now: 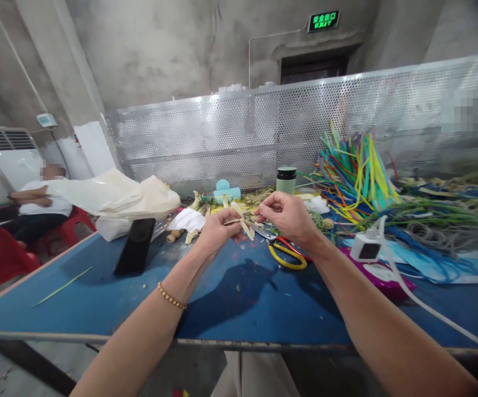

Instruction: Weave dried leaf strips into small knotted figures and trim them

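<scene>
Over the blue table, my left hand (218, 230) is closed on a small piece made of pale, flat leaf-like strips (246, 226), which fan out past its fingertips. My right hand (287, 214) is beside it on the right, thumb and fingers pinched together; whatever is between them is too small to make out. Just below the right hand lies a pair of scissors (287, 258) with one yellow and one red handle, blades pointing toward the strips. A gold bead bracelet (170, 296) circles my left wrist.
A black phone (134, 246) and crumpled pale plastic sheeting (139, 197) are at left. Behind stands a green tumbler (286, 180); colourful strips (357, 171) heap at right. A white charger (366, 246) trails a cable. A seated person (44, 198) is far left.
</scene>
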`<state>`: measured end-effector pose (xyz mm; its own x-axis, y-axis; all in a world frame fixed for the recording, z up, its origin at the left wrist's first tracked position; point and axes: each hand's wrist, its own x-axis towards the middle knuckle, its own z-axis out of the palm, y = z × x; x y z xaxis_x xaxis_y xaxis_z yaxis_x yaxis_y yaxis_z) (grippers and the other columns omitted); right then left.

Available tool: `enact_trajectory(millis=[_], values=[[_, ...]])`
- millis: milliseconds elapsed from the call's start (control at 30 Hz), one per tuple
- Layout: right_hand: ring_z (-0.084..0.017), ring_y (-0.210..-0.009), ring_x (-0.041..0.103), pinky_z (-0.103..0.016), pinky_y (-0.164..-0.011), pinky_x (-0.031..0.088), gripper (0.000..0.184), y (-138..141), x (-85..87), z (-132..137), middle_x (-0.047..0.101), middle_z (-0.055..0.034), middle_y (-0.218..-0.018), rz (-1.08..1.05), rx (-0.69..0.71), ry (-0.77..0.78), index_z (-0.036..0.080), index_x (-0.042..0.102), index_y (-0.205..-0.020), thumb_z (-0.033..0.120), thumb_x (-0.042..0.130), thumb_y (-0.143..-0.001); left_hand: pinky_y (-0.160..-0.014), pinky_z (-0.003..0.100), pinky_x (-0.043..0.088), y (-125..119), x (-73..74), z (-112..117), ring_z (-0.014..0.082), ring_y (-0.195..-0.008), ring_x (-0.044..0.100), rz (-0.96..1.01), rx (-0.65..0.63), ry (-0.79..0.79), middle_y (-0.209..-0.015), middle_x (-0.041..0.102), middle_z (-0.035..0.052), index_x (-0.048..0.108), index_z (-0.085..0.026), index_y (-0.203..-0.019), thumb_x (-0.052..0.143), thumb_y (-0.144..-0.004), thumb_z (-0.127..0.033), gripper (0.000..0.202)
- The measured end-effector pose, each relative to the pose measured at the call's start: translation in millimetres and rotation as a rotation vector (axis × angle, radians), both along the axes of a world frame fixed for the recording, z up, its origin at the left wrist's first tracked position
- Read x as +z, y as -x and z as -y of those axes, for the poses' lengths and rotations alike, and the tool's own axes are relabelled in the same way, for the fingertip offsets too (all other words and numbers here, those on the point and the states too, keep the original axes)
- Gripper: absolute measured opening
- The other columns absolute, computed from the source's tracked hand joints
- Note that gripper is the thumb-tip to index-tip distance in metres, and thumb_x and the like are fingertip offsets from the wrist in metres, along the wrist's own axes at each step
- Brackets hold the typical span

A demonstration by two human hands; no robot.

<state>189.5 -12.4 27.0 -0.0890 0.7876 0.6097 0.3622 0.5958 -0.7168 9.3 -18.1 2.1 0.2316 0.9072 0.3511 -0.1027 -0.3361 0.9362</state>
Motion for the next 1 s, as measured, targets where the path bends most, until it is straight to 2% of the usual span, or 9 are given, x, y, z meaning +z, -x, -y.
enact_trajectory(millis=[233,667,1000], values=[[-0.017,-0.062,0.071,-0.027,-0.061,0.055,0.010,-0.9,-1.7,0.3,0.073,-0.0061,-0.077,0.013,0.027,0.013,0.019,0.055,-0.074,0.025,0.059,-0.080,-0.065,0.028,0.053,0.6,1.2,3.1,0.0145,-0.067,0.066,0.012,-0.095,0.047,-0.082,0.071,0.0106,0.068,-0.008,-0.085,0.076,-0.069,-0.026,0.025],[-0.017,-0.063,0.068,-0.029,-0.063,0.052,0.009,0.7,-4.9,1.2,0.069,-0.0037,-0.072,0.124,0.060,-0.050,0.018,0.060,-0.081,0.027,0.059,-0.083,-0.080,0.036,0.056,0.6,-1.7,4.6,0.0182,-0.074,0.071,0.042,-0.204,0.111,-0.084,0.073,0.0103,0.069,-0.010,-0.089,0.080,-0.067,-0.021,0.027],[-0.015,-0.065,0.064,-0.027,-0.066,0.049,0.010,-1.1,-6.3,-0.9,0.067,-0.0023,-0.071,0.202,0.057,-0.128,0.018,0.062,-0.083,0.026,0.056,-0.085,-0.073,0.034,0.057,2.4,-4.1,-2.1,0.0187,-0.072,0.071,0.013,-0.159,0.089,-0.078,0.072,0.0103,0.067,-0.009,-0.086,0.074,-0.075,-0.025,0.021]])
